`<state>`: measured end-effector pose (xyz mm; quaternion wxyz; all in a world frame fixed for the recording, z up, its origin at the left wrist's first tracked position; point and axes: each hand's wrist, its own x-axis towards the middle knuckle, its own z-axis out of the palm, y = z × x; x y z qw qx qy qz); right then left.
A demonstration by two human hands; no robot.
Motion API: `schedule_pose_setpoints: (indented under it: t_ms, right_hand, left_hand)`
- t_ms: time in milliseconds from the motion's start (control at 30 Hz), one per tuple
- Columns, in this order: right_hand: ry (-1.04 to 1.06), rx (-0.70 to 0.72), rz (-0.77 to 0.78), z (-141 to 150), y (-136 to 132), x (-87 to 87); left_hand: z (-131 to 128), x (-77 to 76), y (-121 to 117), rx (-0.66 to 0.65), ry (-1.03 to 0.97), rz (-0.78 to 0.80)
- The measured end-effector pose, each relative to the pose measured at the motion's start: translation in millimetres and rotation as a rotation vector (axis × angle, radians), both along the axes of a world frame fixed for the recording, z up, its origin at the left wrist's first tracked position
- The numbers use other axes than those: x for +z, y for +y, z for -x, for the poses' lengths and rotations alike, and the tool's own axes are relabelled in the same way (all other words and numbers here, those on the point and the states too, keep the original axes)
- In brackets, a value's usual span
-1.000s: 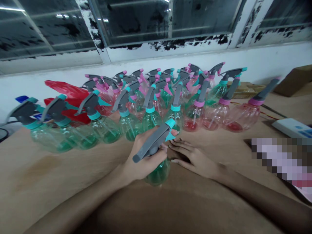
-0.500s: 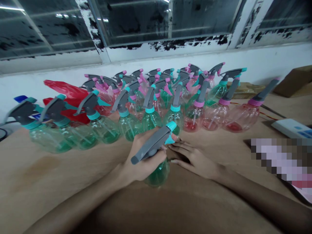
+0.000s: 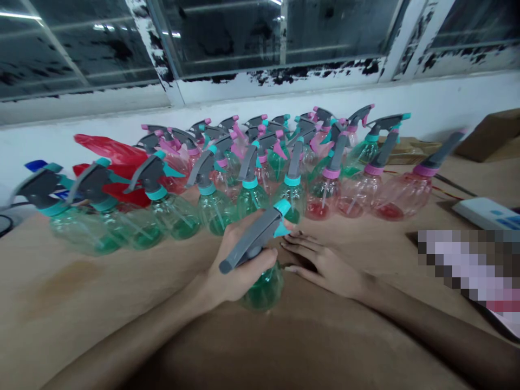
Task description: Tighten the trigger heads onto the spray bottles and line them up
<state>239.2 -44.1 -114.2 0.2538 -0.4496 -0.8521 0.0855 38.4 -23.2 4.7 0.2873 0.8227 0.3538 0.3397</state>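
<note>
A clear green spray bottle [image 3: 264, 290] with a grey and turquoise trigger head stands on the wooden table [image 3: 134, 287] in front of me. My left hand [image 3: 235, 271] is wrapped round its neck just under the head, with the fingertips near the turquoise trigger. The bottle's collar is hidden by the hand. Right of the bottle, my right hand [image 3: 327, 265] lies palm down on the table, fingers stretched toward the bottle and holding nothing. Behind the hands runs a row of similar bottles, with a green one [image 3: 219, 211] and a pink one [image 3: 323, 200] among them.
More spray bottles [image 3: 280, 157] crowd toward the wall. A red plastic bag [image 3: 111, 151] lies behind the left bottles. At right are a white box-like device [image 3: 487, 212], a blurred-out flat item [image 3: 467, 271], wires and a cardboard box [image 3: 491, 135].
The held spray bottle's head dips and tilts slightly, then comes back up a little, in my left hand. My right hand stays in place.
</note>
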Motion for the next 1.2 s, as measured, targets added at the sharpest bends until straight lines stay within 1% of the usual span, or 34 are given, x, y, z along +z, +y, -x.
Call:
schedule_pose_setpoints:
  t_ms: [100,200,267,467,700,1033,1200]
  right_hand:
    - [-0.016,-0.001,0.017,0.0,0.2,0.5]
    - [-0.019,-0.001,0.027,0.1,0.4,0.7]
    - [-0.01,0.003,0.021,0.3,0.4,0.7]
    - [-0.001,0.004,0.016,-0.3,0.7,-1.3]
    - [0.01,0.021,-0.004,-1.5,1.7,-3.1]
    - [-0.025,0.004,0.024,-0.7,0.8,-1.2]
    - [-0.022,0.003,0.012,-0.9,1.1,-2.1]
  left_hand:
    - [-2.7,-2.8,-1.3,-0.039,-0.061,-0.022]
    - [-4.2,-6.2,-2.3,0.038,-0.096,-0.039]
    - [-4.2,-7.3,-2.7,0.055,-0.083,-0.036]
    - [-3.5,-7.5,-2.3,-0.001,-0.086,-0.036]
    - [-3.3,-9.5,-0.1,0.044,-0.029,-0.114]
    - [-3.1,-11.5,-0.3,0.048,-0.046,-0.129]
    - [-3.2,-9.6,-0.4,0.019,-0.066,-0.105]
